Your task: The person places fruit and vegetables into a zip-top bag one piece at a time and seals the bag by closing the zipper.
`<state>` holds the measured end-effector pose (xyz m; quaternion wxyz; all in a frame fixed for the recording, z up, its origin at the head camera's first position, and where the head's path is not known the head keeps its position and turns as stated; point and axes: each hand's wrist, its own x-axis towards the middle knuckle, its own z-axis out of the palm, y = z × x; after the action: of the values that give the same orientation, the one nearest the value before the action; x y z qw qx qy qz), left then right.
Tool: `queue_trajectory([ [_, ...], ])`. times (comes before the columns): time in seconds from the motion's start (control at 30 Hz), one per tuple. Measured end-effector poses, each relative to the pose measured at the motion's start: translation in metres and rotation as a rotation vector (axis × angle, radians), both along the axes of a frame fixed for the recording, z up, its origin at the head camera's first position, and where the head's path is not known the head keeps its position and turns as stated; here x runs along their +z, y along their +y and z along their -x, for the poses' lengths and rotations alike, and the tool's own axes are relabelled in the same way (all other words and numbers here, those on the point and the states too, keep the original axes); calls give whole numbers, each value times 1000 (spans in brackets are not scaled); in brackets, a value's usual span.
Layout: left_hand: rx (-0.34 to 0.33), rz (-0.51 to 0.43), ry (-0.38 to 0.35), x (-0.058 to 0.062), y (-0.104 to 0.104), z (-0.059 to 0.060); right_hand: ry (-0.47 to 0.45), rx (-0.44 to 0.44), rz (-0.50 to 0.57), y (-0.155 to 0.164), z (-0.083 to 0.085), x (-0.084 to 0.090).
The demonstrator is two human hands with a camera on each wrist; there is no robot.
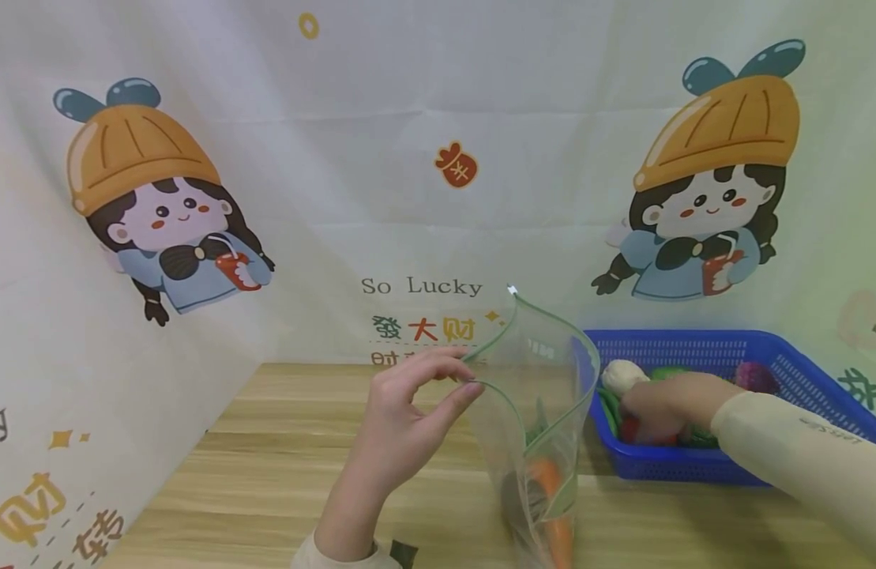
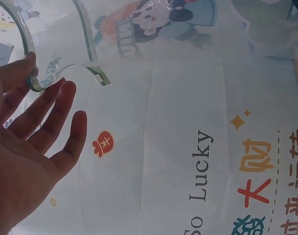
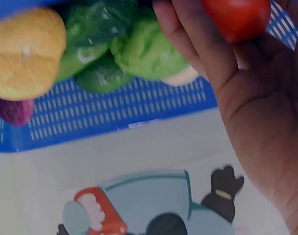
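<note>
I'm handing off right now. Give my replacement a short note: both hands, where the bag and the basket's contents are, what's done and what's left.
Left hand: pinches the near rim of the clear zip bag, holding its mouth open, bag upright on the wooden table.
Right hand: inside the blue basket, fingers curled round a red round piece, not yet lifted out.
Done: an orange carrot-like piece and something green are already in the bag.
Left: green pieces, a yellow-tan one and a purple one remain in the basket; the bag is unsealed.
</note>
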<state>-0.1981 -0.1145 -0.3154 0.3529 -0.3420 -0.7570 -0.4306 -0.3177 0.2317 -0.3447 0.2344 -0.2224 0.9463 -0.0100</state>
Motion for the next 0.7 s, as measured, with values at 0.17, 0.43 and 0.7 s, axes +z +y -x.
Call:
queue_trajectory([
  [0.17,1,0,1,-1,0,-1,-14,53,54,-3,5,29],
  [0.43,-8,2,-6,1,1,-3,291,263,108,-10,1,104],
  [0.7,-31,1,-3,1,0,-2,588,284,202,-34,-37,178],
])
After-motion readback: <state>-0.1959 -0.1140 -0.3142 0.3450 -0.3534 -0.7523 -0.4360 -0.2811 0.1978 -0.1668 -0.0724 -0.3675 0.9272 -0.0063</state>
